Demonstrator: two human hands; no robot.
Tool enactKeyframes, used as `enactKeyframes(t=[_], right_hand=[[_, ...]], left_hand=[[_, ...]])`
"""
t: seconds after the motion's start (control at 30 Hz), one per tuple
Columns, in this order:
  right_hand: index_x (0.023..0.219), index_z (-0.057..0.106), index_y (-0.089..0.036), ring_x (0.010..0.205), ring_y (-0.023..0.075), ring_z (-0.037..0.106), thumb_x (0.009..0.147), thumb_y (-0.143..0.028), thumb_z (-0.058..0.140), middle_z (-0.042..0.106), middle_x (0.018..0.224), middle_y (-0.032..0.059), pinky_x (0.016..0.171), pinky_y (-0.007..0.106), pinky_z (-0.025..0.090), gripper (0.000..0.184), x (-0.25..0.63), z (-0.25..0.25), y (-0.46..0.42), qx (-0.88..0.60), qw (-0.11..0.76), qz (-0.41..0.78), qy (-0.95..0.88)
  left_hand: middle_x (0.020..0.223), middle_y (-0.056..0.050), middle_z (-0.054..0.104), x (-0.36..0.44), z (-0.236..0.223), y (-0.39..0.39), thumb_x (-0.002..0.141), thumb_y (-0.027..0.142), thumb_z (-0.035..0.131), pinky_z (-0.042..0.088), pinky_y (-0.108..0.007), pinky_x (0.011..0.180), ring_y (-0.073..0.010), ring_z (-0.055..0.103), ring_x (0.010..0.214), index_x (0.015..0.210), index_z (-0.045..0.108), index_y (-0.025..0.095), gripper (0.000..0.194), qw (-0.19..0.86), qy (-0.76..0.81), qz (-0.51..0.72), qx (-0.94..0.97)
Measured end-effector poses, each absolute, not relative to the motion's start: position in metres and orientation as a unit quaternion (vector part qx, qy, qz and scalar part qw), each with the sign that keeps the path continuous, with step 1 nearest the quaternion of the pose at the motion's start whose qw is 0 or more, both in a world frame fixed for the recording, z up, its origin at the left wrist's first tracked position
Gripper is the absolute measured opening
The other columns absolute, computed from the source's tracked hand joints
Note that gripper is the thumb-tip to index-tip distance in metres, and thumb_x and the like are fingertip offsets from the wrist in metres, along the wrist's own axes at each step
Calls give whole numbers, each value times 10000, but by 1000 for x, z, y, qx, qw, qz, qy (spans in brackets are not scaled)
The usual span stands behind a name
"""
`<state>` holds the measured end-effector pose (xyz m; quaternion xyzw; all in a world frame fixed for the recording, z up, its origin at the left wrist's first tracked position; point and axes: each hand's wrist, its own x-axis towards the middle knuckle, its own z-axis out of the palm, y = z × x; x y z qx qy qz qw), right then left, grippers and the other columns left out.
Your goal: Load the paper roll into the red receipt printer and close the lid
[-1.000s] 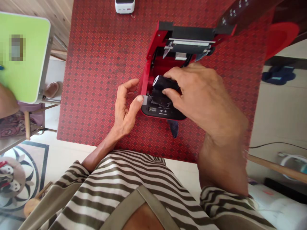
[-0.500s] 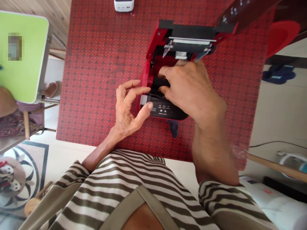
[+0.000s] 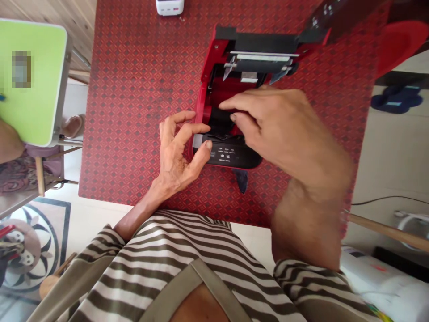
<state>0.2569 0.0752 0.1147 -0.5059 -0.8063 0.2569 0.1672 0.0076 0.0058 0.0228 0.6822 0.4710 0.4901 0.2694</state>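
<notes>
A red and black device that looks like a small printer (image 3: 228,154) lies on the table with its lid raised, showing a dark roller and a metal bar. Spread and slightly bent, the fingers of my left hand (image 3: 179,150) rest at its left edge, thumb beside the black button panel. Over the open bay is my right hand (image 3: 284,129), thumb and index finger apart, with no object visible between them. Beneath those two fingertips sits a black part (image 3: 219,118) in the bay. My right hand covers the bay's right side.
The table has a red patterned cover (image 3: 134,89). A small white device (image 3: 170,6) stands at its far edge. To the left is a green-topped table (image 3: 33,112) with a person's arm (image 3: 8,132) beside it. A dark pointed piece (image 3: 241,181) sticks out below the printer.
My right hand has drawn back to the right, its thumb coming away from the black part in the bay. My left hand stays at the printer's left edge.
</notes>
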Motion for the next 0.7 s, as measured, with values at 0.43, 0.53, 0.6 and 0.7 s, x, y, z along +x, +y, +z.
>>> enactKeyframes(t=[0.43, 0.53, 0.6, 0.7], right_hand=[[1085, 959, -439, 1099, 332, 922, 1174, -263, 741, 972, 1151, -37, 1112, 573, 752, 294, 271, 120, 52, -449, 230, 310, -806], [1091, 948, -417, 1055, 315, 919, 1184, -244, 785, 965, 1121, -36, 1067, 544, 753, 255, 271, 115, 50, -433, 280, 278, -810], [1120, 948, -390, 1005, 298, 913, 1192, -234, 825, 967, 1106, -33, 1011, 518, 754, 212, 271, 110, 49, -407, 327, 249, -816], [1138, 949, -379, 981, 284, 915, 1216, -201, 837, 969, 1103, -19, 986, 504, 757, 225, 272, 106, 45, -399, 371, 215, -811]], left_hand=[[1539, -88, 781, 8, 40, 9, 1229, 661, 867, 526, -763, 1483, -415, 734, 1495, 1281, 917, 386, 284, 291, 477, 499, 662], [1543, -90, 805, 9, 41, 12, 1224, 687, 857, 616, -710, 1387, -399, 749, 1469, 1384, 900, 377, 351, 221, 476, 493, 693], [1598, -89, 817, 8, 42, 15, 1242, 703, 821, 639, -670, 1345, -393, 746, 1508, 1520, 867, 376, 432, 194, 484, 448, 726], [1507, -64, 874, 7, 41, 21, 1280, 626, 789, 648, -654, 1251, -359, 785, 1413, 1549, 857, 406, 354, 177, 465, 425, 757]])
